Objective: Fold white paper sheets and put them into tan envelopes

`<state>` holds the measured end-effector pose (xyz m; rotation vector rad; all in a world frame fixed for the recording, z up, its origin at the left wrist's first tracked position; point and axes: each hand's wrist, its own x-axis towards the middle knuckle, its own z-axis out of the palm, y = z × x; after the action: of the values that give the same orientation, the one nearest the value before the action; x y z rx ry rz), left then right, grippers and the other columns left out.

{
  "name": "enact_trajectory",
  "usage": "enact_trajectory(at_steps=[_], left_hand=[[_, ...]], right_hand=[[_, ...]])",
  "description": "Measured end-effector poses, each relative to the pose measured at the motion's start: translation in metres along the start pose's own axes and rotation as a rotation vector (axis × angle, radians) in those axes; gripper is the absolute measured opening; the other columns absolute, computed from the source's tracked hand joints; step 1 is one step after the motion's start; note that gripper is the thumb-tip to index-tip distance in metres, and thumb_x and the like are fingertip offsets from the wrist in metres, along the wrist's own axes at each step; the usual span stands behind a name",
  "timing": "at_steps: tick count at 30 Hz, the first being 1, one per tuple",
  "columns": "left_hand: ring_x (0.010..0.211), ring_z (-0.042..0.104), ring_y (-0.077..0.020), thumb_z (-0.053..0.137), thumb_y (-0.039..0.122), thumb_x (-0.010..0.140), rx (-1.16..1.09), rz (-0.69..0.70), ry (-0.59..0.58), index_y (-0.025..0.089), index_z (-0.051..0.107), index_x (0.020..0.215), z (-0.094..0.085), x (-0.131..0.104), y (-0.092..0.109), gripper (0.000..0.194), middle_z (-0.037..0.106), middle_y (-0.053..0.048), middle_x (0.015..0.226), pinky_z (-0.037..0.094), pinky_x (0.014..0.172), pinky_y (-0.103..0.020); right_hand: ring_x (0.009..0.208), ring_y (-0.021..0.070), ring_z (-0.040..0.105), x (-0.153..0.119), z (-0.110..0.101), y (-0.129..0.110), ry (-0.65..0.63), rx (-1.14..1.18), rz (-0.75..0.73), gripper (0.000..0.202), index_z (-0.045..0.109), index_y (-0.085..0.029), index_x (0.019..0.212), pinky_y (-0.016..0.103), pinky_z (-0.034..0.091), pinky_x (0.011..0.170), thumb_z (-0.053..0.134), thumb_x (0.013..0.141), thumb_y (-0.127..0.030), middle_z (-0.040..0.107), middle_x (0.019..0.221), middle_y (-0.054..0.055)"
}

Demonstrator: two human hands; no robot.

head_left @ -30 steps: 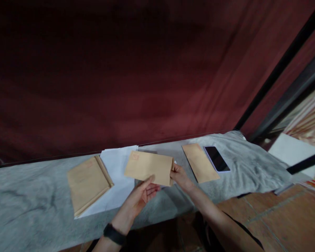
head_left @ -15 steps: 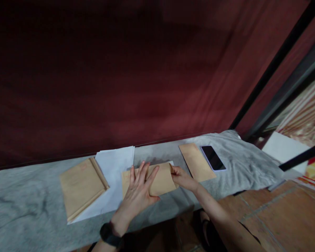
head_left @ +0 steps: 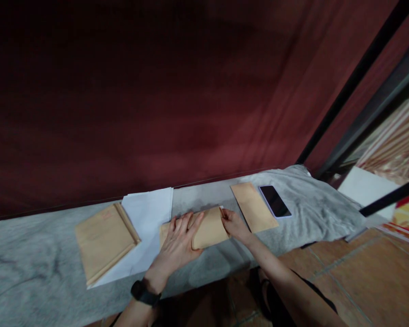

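A tan paper envelope (head_left: 211, 226) lies on the grey cloth between my hands. My left hand (head_left: 180, 240), with a dark watch on its wrist, rests on the envelope's left part, fingers spread. At the envelope's right end, my right hand (head_left: 234, 224) has its fingers closed on the open edge; a bit of white paper shows at the top corner there. Its fingertips are partly hidden.
White sheets (head_left: 150, 213) lie at the left, partly under a stack of brown envelopes (head_left: 104, 240). Right of my hands are another flat envelope (head_left: 254, 207) and a phone (head_left: 275, 201). A dark red curtain (head_left: 191, 113) hangs behind the cloth-covered bench (head_left: 30, 268).
The envelope's right end has flattened, and less white paper shows at its top. My left hand's fingers have drawn a little closer together. The view has shifted slightly.
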<state>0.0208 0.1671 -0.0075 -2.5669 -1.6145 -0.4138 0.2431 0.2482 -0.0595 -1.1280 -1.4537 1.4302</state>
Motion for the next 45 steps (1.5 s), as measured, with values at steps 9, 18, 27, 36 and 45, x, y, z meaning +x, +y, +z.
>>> enact_trajectory(at_steps=[9, 18, 27, 36, 45], left_hand=[[0.13, 0.047, -0.0337, 0.071, 0.036, 0.075, -0.029, -0.022, -0.004, 0.026, 0.02, 0.159, -0.012, -0.001, -0.002, 0.099, 0.05, -0.013, 0.145, 0.034, 0.11, -0.046], [0.124, 0.05, -0.0342, 0.071, 0.039, 0.075, 0.016, -0.171, -0.008, 0.024, 0.01, 0.16, -0.016, -0.014, -0.051, 0.106, 0.053, -0.013, 0.139, 0.035, 0.105, -0.047], [0.127, 0.047, -0.0349, 0.074, 0.04, 0.072, -0.053, -0.235, -0.101, 0.028, 0.006, 0.16, -0.011, -0.023, -0.063, 0.111, 0.051, -0.011, 0.139, 0.032, 0.111, -0.051], [0.137, 0.042, -0.0327, 0.074, 0.037, 0.072, -0.073, -0.243, -0.118, 0.03, 0.003, 0.159, -0.005, -0.027, -0.067, 0.112, 0.047, -0.011, 0.142, 0.013, 0.12, -0.058], [0.139, 0.041, -0.0337, 0.073, 0.036, 0.071, -0.053, -0.272, -0.109, 0.028, 0.008, 0.16, -0.003, -0.026, -0.066, 0.11, 0.047, -0.012, 0.145, 0.013, 0.12, -0.059]], right_hand=[[0.062, 0.018, 0.061, 0.006, -0.003, -0.004, 0.104, -0.215, -0.014, 0.044, 0.07, -0.021, 0.076, 0.028, 0.045, 0.055, 0.048, 0.091, -0.057, 0.065, 0.064, 0.0], [0.098, 0.0302, 0.066, -0.009, -0.004, -0.003, 0.266, -0.681, 0.032, 0.032, 0.064, -0.017, 0.101, 0.038, 0.049, 0.087, 0.073, 0.08, -0.04, 0.07, 0.1, 0.014], [0.102, 0.031, 0.066, -0.005, 0.01, 0.002, 0.275, -0.933, 0.103, 0.031, 0.062, -0.016, 0.105, 0.038, 0.049, 0.088, 0.072, 0.08, -0.031, 0.07, 0.106, 0.016], [0.066, 0.0199, 0.059, 0.007, -0.014, -0.002, 0.314, -0.654, -0.018, 0.013, 0.049, -0.026, 0.071, 0.031, 0.041, 0.064, 0.059, 0.079, -0.027, 0.057, 0.065, -0.001], [0.059, 0.0162, 0.048, 0.009, -0.047, -0.006, 0.349, -0.388, -0.114, 0.028, 0.039, -0.027, 0.064, 0.028, 0.037, 0.057, 0.059, 0.07, -0.045, 0.045, 0.06, -0.005]])
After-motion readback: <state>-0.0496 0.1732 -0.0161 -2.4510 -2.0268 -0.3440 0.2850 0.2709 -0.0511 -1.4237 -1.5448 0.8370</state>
